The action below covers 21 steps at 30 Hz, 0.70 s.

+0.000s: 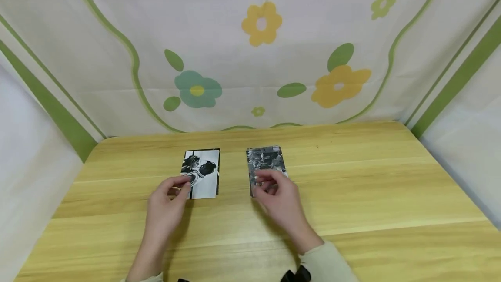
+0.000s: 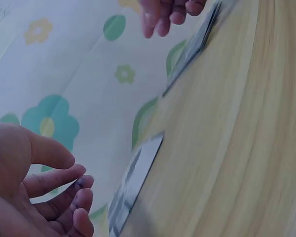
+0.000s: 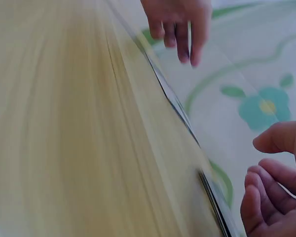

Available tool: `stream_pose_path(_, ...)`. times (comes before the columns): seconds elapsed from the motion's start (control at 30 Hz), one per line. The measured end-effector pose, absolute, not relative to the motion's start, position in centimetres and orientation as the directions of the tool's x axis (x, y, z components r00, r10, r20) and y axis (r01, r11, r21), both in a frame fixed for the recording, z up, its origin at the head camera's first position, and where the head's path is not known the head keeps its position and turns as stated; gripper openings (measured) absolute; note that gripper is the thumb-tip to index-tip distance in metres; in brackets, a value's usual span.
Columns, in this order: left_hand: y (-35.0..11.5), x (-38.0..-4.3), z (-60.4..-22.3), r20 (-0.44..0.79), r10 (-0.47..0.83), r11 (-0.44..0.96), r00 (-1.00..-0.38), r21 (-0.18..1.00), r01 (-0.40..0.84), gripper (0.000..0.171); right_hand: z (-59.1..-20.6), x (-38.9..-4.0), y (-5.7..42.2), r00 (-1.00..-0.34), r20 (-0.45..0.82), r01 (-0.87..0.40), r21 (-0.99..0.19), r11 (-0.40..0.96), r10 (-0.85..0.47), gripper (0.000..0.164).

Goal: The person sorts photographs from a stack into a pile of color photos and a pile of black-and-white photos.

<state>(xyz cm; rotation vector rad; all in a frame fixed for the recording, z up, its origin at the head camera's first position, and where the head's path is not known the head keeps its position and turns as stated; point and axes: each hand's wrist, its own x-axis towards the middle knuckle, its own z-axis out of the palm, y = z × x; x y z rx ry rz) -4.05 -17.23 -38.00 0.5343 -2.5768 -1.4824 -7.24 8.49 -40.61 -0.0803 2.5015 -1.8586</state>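
Observation:
On the left of the table lies a small stack of black-and-white photo cards point(image 1: 206, 188). Its top card shows two dark-haired figures on white, and a darker card edge peeks out beneath. My left hand point(image 1: 166, 206) hovers over that stack's near left corner, fingers loosely bent and holding nothing; in the left wrist view a gap separates the fingers from the card point(image 2: 140, 170). A second, darker pile of photo cards point(image 1: 266, 156) lies to the right. Over its near part hangs my right hand point(image 1: 282, 201), thumb apart from the bent fingers in the right wrist view, nothing between them.
Both piles lie on a wood-grain table point(image 1: 372, 195), with a strip of bare wood between them. Behind it hangs a white cloth point(image 1: 231, 51) printed with flowers and green lines, and white cloth also flanks both sides.

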Motion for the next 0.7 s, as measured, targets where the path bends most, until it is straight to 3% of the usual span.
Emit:
stream_pose_path(0.27, -12.8, -5.3, -37.8, -0.041, -0.261, 0.431, -0.965, 0.889, -0.154, 0.020, -40.5, -8.7, 12.8, -0.980, -0.036, 0.096, -0.946, 0.310, 0.195, 0.040)
stream_pose_path(0.5, -9.2, -6.3, -39.1, -0.058, -0.221, 0.372, -0.974, 0.918, -0.139, 0.020, -40.3, -8.9, 13.3, -0.981, -0.035, 0.098, -0.938, 0.333, 0.191, 0.041)
stream_pose_path(0.7, -7.6, -6.5, -40.6, -0.001, -0.180, 0.411, -0.984, 0.909, -0.076, 0.015, -40.5, -9.0, 13.5, -0.983, -0.035, 0.104, -0.916, 0.388, 0.182, 0.044)
